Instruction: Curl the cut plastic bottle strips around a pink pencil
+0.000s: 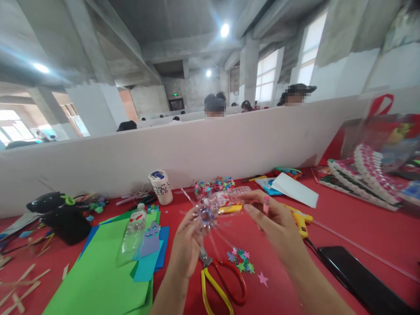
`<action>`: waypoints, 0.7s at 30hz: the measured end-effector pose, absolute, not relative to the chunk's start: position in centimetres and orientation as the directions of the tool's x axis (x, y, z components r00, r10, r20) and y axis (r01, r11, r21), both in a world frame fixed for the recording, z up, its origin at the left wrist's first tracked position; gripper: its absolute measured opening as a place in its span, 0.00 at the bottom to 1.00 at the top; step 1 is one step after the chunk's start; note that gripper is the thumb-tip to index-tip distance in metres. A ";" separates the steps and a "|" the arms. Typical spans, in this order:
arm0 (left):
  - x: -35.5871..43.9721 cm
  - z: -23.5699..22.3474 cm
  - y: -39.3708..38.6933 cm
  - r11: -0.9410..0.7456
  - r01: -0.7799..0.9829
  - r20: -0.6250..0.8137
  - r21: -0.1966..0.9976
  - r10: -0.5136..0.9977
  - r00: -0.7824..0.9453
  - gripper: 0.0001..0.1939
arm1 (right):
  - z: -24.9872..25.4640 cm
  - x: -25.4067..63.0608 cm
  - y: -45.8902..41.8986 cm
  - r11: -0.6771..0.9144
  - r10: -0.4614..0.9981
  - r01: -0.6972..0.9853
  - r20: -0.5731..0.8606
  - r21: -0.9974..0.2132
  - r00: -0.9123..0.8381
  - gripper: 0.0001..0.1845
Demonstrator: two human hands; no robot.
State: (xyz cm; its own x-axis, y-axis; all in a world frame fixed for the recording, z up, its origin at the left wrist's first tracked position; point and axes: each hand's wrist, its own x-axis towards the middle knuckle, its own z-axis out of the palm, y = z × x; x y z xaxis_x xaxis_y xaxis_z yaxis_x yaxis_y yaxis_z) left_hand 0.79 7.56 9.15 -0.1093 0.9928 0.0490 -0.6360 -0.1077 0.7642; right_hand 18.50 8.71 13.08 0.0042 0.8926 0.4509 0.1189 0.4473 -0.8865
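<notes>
Holding clear plastic piece (207, 215) mid-frame: left hand (187, 234), fingers closed on its edge. Right hand (275, 221), right of center: fingers half curled, can't tell what's gripped. Scissors (206, 261) lower center.

Left hand (189, 236) raised, fingers (190, 217) curled in grip — right hand (274, 221) opposite, fingers bent — forearms (310, 264) slanting inward.

We see a red table (354, 221), a white divider (164, 148), bright green paper (101, 262) and blue sheets (163, 246). We find scissors (206, 260) with a yellow handle (204, 288) and a red handle (243, 289), a yellow glue gun (302, 225), a black phone (349, 264), green, pink and purple stars (243, 265), and clear plastic (207, 214) tinged violet.
</notes>
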 end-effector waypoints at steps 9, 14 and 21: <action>0.4 8.7 7.9 -0.049 -0.622 -0.040 0.782 0.991 -0.128 0.12 | 12.3 19.2 9.7 0.464 0.886 0.325 0.438 -0.824 -0.153 0.13; 0.2 8.2 8.1 -0.050 -0.617 -0.021 0.786 0.994 -0.108 0.13 | 12.3 19.1 9.6 0.368 0.930 0.421 0.329 -0.829 -0.165 0.12; 0.3 8.2 7.9 -0.049 -0.631 -0.007 0.774 0.996 -0.086 0.13 | 12.4 18.9 9.5 0.346 0.933 0.348 0.280 -0.871 -0.228 0.08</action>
State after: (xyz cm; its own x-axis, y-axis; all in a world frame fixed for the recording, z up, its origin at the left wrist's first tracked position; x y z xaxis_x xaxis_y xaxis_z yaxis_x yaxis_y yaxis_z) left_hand 0.32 7.93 8.16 -0.0864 0.9962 -0.0074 -0.6308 -0.0490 0.7744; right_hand 18.90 9.52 12.43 -0.2279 0.9327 0.2797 0.3476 0.3462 -0.8714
